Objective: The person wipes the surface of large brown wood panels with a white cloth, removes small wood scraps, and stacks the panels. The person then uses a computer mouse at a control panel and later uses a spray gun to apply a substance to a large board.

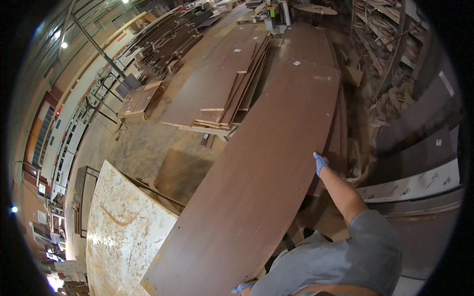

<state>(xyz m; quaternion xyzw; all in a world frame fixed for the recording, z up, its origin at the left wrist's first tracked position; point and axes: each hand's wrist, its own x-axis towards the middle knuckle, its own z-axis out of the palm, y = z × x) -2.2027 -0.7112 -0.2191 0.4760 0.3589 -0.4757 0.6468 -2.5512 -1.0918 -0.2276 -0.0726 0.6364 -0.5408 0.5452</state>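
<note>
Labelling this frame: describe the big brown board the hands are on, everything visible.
The long dark-brown wooden board is flat and smooth with curved long edges, a small pale tag near its far end and pale dust there. It lies tilted across a stack of similar boards. The right hand, blue-gloved, grips its right edge; the left hand, also gloved, meets its near end.

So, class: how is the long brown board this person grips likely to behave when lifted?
The brown board is long and thin, so it probably flexes and feels heavy. With the right hand on one edge and the left hand at the near end, it may swing. Its smooth face looks slippery.
</note>
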